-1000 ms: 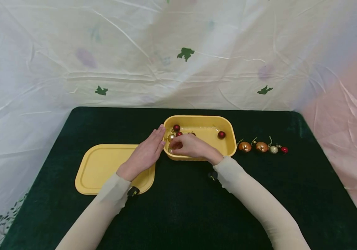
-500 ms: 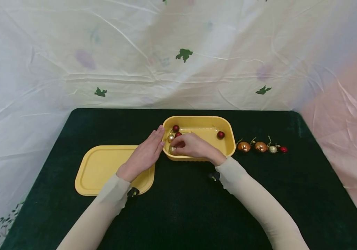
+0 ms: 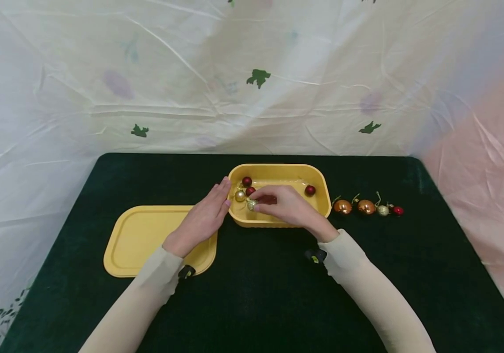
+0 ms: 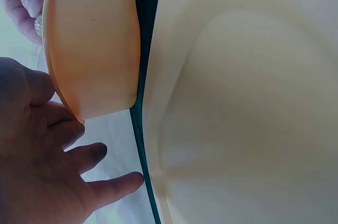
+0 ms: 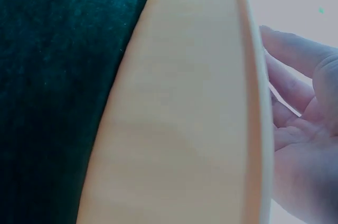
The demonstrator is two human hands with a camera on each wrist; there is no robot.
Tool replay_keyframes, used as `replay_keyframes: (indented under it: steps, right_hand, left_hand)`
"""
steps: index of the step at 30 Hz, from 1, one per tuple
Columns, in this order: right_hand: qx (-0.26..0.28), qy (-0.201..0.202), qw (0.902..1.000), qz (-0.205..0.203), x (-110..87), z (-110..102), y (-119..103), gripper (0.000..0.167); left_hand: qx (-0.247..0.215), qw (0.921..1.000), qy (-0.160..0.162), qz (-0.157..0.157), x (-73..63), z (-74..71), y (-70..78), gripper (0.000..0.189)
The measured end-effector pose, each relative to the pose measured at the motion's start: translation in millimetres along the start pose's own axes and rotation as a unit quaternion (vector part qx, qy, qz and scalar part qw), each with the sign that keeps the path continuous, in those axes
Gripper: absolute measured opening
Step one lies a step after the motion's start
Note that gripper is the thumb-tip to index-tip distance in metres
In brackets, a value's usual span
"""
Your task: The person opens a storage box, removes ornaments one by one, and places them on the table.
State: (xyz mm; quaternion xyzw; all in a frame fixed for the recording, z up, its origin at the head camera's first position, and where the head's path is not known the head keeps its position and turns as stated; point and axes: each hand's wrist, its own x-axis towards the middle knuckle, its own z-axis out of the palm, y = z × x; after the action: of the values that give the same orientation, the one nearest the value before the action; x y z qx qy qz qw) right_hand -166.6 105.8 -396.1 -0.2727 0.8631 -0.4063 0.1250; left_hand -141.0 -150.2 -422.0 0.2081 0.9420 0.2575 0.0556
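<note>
A yellow open box [image 3: 278, 171] stands near the far side of the table. My left hand [image 3: 201, 218] lies along the box's left end with its fingers straight, touching the rim; the left wrist view shows the fingers [image 4: 66, 129] at that edge. Reaching in over the near side, my right hand [image 3: 284, 206] pinches a glittery gold bauble [image 3: 252, 204] between thumb and fingertips. Beside it in the box are a smooth gold bauble [image 3: 240, 195] and two dark red baubles [image 3: 246, 181]. Another dark red bauble [image 3: 310, 190] sits toward the box's right end. In the right wrist view the box wall [image 5: 179, 102] hides the fingertips.
A yellow lid [image 3: 146, 240] lies flat left of the box, partly under my left forearm. To the box's right, a row holds two copper baubles [image 3: 343, 207], a glittery one [image 3: 382, 210] and a small red one [image 3: 397, 211]. Dark green cloth [image 3: 252, 294] covers the table.
My right hand has drawn slightly right from the box's left end, bringing the glittery gold bauble along and into plain sight. The left hand stays at the box's left end.
</note>
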Motion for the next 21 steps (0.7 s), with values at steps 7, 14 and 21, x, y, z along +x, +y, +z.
replay_keyframes:
  steps: [7,14,21]
  right_hand:
    - [0.008,0.025,0.9996,-0.009,-15.5,-8.6,-2.5,0.030]
    - [0.024,0.046,0.9986,-0.012,-32.0,-17.3,-2.3,0.031]
    - [0.021,0.062,0.9979,-0.006,-50.4,-27.4,0.7,0.033]
  left_hand:
    - [0.006,1.0000,0.001,-0.004,0.1,-0.3,1.7,0.058]
    - [0.006,1.0000,0.003,-0.001,-0.7,0.0,2.1,0.058]
    - [0.004,1.0000,0.002,0.001,-1.3,0.2,2.8,0.059]
